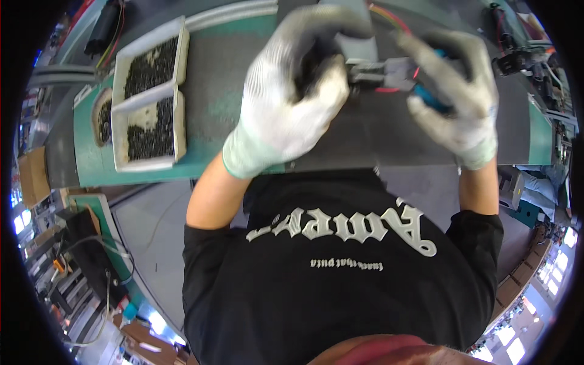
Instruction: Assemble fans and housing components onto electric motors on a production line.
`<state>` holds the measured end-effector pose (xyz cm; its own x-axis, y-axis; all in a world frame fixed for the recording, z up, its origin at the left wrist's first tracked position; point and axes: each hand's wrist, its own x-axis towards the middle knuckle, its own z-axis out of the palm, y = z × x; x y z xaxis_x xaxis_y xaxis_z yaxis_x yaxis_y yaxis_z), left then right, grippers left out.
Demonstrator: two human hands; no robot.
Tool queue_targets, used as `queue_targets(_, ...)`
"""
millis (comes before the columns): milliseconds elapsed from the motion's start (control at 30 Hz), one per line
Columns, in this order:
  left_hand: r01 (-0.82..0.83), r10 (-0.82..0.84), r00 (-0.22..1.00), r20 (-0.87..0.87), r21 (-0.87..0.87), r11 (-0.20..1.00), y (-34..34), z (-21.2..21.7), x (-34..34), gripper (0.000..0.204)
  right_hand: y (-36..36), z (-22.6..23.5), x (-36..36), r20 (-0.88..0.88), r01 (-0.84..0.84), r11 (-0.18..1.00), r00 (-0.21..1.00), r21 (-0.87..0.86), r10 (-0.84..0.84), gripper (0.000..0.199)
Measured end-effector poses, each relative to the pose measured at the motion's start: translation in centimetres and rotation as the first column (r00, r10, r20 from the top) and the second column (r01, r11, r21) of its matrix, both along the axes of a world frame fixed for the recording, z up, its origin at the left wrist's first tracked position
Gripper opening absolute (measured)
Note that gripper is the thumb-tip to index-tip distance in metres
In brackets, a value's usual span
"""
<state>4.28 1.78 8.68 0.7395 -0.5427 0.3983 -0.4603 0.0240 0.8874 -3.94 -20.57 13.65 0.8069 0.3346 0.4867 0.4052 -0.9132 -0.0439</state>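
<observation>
My left hand (283,97), in a white and grey work glove, is curled around a dark part (313,64), whose kind is hidden by the fingers and blur. In my right hand (465,97), also gloved, is a pair of blue-handled pliers (398,74), the grey head pointing left. The head meets a small dark grey piece (367,73) that sticks out beside my left fingertips. Whether the jaws grip this piece I cannot tell. Red and yellow wires (392,17) run above, between my two hands.
Two white trays (180,125) of small black parts stand at the left on the green and dark worktable (213,146). A small round container (97,121) sits beside them. Dark cylinders with wires (103,27) lie at the far left, and a black fixture (511,62) is at the right.
</observation>
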Motion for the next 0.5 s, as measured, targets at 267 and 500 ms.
queue_targets(267, -0.203, 0.213, 0.971, -0.106, 0.101, 0.974, -6.5, -1.5, 6.2, 0.029, -4.2, -6.4, 5.6, -0.023, 0.304, 0.91, 0.95, 0.283, -0.31, 0.039)
queue_targets(500, -0.206, 0.299, 0.951, -0.082, 0.555, 0.806, -10.3, -6.9, 13.1, 0.078, -9.5, -13.3, 11.9, -0.462, 0.58, -0.123, 0.744, 0.806, 0.483, 0.021)
